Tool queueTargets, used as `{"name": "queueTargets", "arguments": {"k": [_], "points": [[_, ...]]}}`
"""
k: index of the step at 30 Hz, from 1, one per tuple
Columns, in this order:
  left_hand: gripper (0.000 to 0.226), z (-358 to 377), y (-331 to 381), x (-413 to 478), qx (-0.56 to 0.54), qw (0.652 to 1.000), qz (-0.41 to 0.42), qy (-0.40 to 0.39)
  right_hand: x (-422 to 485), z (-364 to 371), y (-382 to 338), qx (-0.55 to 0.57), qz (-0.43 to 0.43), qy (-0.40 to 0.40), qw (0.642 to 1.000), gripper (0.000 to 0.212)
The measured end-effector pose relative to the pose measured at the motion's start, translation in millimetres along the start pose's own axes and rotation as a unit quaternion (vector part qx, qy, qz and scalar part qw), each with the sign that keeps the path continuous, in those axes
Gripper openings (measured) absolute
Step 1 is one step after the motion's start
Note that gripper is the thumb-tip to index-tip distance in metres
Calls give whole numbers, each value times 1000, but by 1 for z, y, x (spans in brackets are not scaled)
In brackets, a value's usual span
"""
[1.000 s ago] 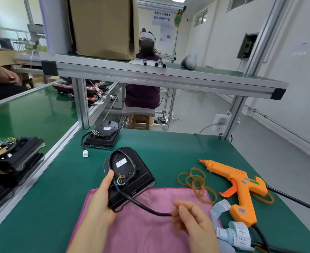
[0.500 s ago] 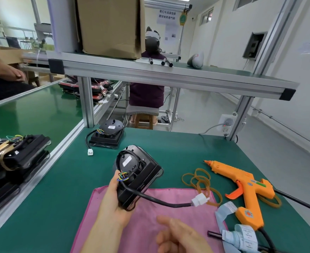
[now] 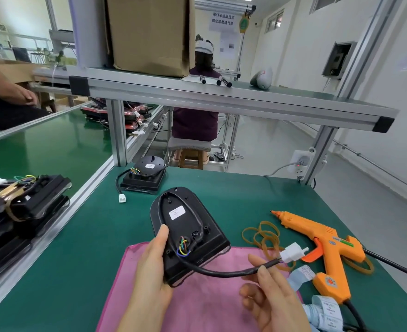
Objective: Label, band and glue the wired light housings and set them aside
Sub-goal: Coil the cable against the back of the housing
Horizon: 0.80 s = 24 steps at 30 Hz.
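Observation:
My left hand [image 3: 152, 267] grips a black light housing [image 3: 185, 232] by its near left edge, back side up, above a pink cloth [image 3: 197, 305]. A white label [image 3: 177, 212] sits on its back, and coloured wires show at its lower end. Its black cable [image 3: 224, 273] runs right to a white connector [image 3: 293, 252]. My right hand [image 3: 271, 300] pinches that cable close to the connector. Loose rubber bands [image 3: 262, 236] lie right of the housing, beside an orange glue gun [image 3: 322, 245]. A roll of labels [image 3: 326, 312] sits at the bottom right.
A second wired housing [image 3: 145, 174] rests at the back of the green table [image 3: 82, 248]. Banded housings [image 3: 23, 204] are stacked on the left conveyor. An aluminium shelf [image 3: 221, 101] with a cardboard box [image 3: 149, 34] spans overhead. Another person sits beyond the bench.
My left hand has turned the housing so its back lies flatter and faces me. My right hand, which had let the cable go, has come up and taken it again near the connector.

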State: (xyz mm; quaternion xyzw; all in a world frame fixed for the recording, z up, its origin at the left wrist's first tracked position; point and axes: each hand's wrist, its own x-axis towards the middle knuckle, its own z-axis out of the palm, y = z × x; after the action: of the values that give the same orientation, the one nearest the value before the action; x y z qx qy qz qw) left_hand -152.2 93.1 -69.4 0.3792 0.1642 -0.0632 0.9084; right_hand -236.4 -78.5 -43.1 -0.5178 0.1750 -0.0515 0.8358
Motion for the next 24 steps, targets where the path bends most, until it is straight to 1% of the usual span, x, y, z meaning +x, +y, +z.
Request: {"name": "queueTargets", "arguments": {"k": [4, 6, 8, 10, 13, 15, 17, 20, 24], "points": [[31, 1, -4, -6, 32, 998, 55, 0, 13, -2, -1, -56, -64, 7, 996, 21], [27, 4, -5, -10, 33, 997, 68, -10, 18, 2, -1, -78, -83, -28, 993, 23], [26, 7, -8, -13, 39, 996, 78, -18, 20, 9, -2, -105, -68, -84, 989, 36], [31, 8, -11, -15, 56, 994, 93, -22, 21, 13, -5, -131, -54, -128, 982, 47], [36, 6, -12, -15, 79, 990, 112, -29, 26, 15, -9, -164, -47, -161, 972, 51], [40, 6, -11, -15, 93, 988, 120, -41, 30, 16, -12, -202, -49, -173, 963, 48], [46, 6, -12, -17, 109, 984, 126, -57, 34, 17, -14, -242, -63, -182, 951, 41], [50, 6, -15, -20, 129, 980, 128, -81, 39, 15, -16, -296, -85, -189, 933, 47], [53, 5, -16, -20, 140, 977, 123, -100, 38, 11, -20, -304, -99, -179, 930, 46]]}}
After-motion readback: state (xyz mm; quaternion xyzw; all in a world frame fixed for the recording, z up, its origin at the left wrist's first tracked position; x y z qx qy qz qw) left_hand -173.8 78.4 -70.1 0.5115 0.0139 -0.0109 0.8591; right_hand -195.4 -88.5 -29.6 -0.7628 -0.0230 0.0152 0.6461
